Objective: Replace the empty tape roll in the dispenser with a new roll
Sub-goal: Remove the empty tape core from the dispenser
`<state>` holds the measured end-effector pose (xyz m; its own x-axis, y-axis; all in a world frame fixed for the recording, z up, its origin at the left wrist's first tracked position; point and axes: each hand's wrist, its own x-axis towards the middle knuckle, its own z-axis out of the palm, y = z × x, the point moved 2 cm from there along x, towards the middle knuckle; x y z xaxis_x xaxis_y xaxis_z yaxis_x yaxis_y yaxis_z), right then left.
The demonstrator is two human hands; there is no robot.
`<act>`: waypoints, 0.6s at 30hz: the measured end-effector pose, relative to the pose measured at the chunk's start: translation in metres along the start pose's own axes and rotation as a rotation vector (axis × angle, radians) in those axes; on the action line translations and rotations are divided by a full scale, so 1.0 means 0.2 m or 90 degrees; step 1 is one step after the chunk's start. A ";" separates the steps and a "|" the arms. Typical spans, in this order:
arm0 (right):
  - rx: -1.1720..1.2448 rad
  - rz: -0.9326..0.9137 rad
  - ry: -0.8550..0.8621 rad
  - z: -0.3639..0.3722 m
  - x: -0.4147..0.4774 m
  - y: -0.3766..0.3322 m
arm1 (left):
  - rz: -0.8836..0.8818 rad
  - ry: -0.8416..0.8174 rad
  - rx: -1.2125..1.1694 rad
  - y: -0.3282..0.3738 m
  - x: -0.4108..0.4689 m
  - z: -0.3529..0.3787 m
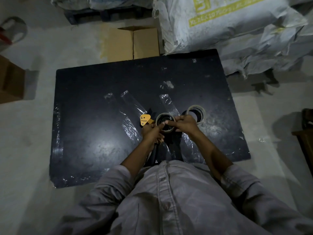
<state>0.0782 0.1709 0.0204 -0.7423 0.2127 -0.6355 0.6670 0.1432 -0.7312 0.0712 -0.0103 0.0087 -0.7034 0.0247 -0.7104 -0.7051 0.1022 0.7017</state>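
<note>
Hands, two, on one dispenser, two tape rolls

Storeroom: stacked sacks, cartons.

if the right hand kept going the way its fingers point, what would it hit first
The right hand points leftward across the tape roll it grips on the dispenser. Going on, it would likely meet the left hand first; their fingertips already nearly touch, though depth is unclear.

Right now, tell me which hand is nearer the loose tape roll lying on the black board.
Right. The right hand sits just beside the loose tape roll, partly overlapping it; the left hand is farther off, across the dispenser.
</note>
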 end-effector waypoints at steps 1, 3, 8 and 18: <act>-0.025 -0.005 0.019 0.01 0.00 0.00 | -0.001 0.002 0.004 0.00 0.00 0.00; -0.048 -0.006 0.039 0.02 0.00 0.00 | -0.007 0.009 0.005 0.01 0.00 0.00; -0.062 -0.004 0.060 0.03 -0.01 -0.02 | -0.021 0.017 -0.003 0.01 -0.01 -0.01; -0.073 0.031 0.079 0.03 -0.01 -0.01 | -0.026 0.058 -0.004 -0.02 -0.05 -0.03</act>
<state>0.0776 0.1643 0.0223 -0.7001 0.3386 -0.6286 0.7100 0.2374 -0.6630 0.0808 -0.0163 0.0139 -0.6792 -0.0702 -0.7306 -0.7337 0.0945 0.6729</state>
